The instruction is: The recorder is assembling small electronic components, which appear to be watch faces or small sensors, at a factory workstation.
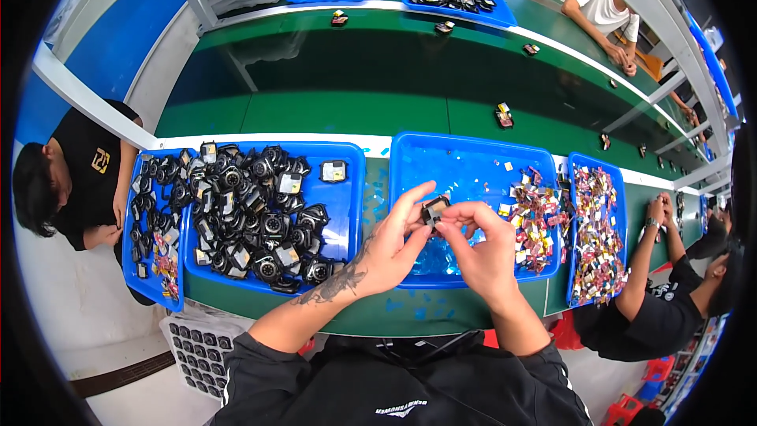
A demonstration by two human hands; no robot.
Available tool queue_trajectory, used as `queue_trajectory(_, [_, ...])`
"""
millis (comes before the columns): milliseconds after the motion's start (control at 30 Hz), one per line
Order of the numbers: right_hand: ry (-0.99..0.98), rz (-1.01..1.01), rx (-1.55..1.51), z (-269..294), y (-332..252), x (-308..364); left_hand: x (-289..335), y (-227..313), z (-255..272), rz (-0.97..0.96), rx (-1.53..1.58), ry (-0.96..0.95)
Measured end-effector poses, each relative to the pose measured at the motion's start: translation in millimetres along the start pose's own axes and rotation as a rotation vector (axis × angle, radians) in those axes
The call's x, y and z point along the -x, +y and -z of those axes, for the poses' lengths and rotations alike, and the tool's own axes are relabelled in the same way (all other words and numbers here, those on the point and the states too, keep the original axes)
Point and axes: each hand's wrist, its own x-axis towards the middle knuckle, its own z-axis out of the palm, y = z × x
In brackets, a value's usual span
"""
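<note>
Between my two hands is a small black smartwatch case (434, 208), held over a blue tray with small parts. My left hand (397, 235) grips it from the left, its fingers closed around the side. My right hand (482, 246) pinches at its near edge with thumb and finger; whether a small part sits in that pinch is hidden. Below lies the blue tray (410, 150), with blue film scraps on its left and a heap of small parts with pink and yellow pieces (536, 229) on its right. Left of my hands, another blue tray (339, 209) holds piled black watch cases (256, 205).
A narrow blue tray of colourful small parts (595, 237) stands at the right. Beyond the trays runs a green conveyor belt (331, 87) carrying scattered watch parts (504, 116). Co-workers sit left, right and across. White frame posts (95, 99) rise at the left.
</note>
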Motion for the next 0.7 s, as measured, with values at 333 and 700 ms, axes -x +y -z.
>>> queue_trajectory(333, [0.006, 0.094, 0.14, -2.4, 2.6, -3.0, 1.8, 0.9, -1.1, 0.067, 0.048, -0.075])
queue_trajectory(700, [0.019, 0.059, 0.106, -3.7, 4.7, -3.5, 3.9, -8.3, -5.1, -0.055, 0.009, -0.043])
